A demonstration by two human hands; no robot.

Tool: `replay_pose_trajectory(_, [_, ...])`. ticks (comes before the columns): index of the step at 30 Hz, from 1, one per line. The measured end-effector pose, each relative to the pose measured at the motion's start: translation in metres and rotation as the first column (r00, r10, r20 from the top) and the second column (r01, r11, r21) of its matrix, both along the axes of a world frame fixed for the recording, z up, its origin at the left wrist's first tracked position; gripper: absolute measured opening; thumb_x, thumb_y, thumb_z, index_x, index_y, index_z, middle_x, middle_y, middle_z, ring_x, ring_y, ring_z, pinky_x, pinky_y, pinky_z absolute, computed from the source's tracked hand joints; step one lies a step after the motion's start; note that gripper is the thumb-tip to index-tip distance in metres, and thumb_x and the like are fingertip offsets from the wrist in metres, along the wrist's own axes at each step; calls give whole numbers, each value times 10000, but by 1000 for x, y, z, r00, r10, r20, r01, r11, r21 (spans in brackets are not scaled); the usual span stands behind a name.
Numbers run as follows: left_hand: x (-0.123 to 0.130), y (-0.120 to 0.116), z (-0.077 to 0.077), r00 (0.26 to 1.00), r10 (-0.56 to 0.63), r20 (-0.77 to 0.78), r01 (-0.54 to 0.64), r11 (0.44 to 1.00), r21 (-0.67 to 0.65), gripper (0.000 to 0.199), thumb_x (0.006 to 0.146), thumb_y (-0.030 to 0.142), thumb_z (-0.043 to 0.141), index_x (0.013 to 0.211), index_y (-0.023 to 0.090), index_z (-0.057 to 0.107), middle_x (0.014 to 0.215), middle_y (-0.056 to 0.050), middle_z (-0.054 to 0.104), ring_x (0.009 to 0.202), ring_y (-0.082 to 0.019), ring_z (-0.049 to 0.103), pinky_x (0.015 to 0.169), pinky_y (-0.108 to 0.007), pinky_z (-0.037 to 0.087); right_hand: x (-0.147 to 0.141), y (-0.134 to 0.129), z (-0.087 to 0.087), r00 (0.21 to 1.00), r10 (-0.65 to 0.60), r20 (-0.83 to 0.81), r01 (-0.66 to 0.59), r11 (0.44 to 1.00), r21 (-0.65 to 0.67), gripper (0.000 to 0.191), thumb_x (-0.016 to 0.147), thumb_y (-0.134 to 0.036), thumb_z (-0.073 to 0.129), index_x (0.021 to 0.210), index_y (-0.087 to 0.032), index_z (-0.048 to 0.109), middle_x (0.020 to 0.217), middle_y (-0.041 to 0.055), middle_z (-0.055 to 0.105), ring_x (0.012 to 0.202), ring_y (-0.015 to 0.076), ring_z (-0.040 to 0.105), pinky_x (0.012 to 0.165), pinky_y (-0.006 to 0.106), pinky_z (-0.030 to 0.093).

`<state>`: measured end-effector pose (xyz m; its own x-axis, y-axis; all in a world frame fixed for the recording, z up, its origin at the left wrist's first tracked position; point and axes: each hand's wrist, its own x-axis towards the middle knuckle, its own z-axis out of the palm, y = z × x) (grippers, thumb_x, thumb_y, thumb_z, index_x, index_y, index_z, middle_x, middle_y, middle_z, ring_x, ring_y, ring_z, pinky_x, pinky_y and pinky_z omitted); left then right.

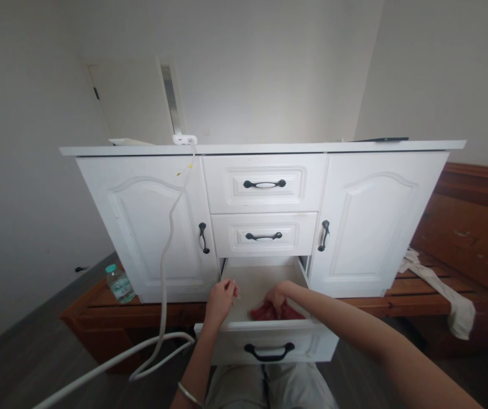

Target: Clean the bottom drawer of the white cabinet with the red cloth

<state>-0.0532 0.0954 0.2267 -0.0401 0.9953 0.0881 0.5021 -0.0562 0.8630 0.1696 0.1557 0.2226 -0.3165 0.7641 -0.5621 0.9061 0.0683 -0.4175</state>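
The bottom drawer (250, 284) of a white cabinet is pulled out in front of me. Inside it, near the front panel, lies a dark red cloth (292, 312), bunched up. My right hand (276, 296) reaches in from the right with its fingers closed on the cloth. At the drawer's left side is my left hand (223, 296), its fingers curled in and nothing visible in them. Whether it touches the drawer's side wall I cannot tell. The drawer's black handle (269, 352) faces me, just above my knees.
Two closed drawers (265, 199) sit above, between cabinet doors (150, 227). A white cable (165, 272) hangs from a power strip (184, 139) and loops left of the drawer. A water bottle (119, 284) stands on the wooden bench (86, 307); a white cloth (443, 284) drapes at right.
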Motion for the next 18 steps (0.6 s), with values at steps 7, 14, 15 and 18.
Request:
replay_pose_trajectory(7, [0,-1,2,1000,5,-9,-5,1000,18,405,906,471,396,718,200,631,670,-25,692,528,-154,578,596,-285,422,-1,-14,34,985,171,-25,-172,984,-35,278,462,-51,839,658,-143,664,621,-15,633,618,189,603,629,296,465])
replay_pose_trajectory(14, [0,-2,3,1000,13,4,-13,1000,20,384,893,458,412,718,206,643,668,-18,694,534,-160,579,610,-292,424,93,-75,89,649,-22,-761,373,881,293,272,733,-263,615,991,-179,613,920,9,657,830,176,605,714,264,476])
replay_pose_trajectory(15, [0,-1,3,1000,11,7,-11,1000,22,377,889,450,416,712,208,644,668,-19,697,542,-161,582,613,-291,422,110,-92,89,448,-72,-891,536,819,204,330,717,-304,654,1024,-188,616,950,12,669,847,180,619,731,272,495])
replay_pose_trajectory(18, [0,-1,1,1000,5,19,-6,1000,27,369,879,449,427,704,211,649,676,-19,707,547,-165,589,610,-292,417,156,-150,70,-25,-138,-990,885,458,-86,461,612,-361,797,1015,-228,615,882,-20,664,733,148,608,667,259,505])
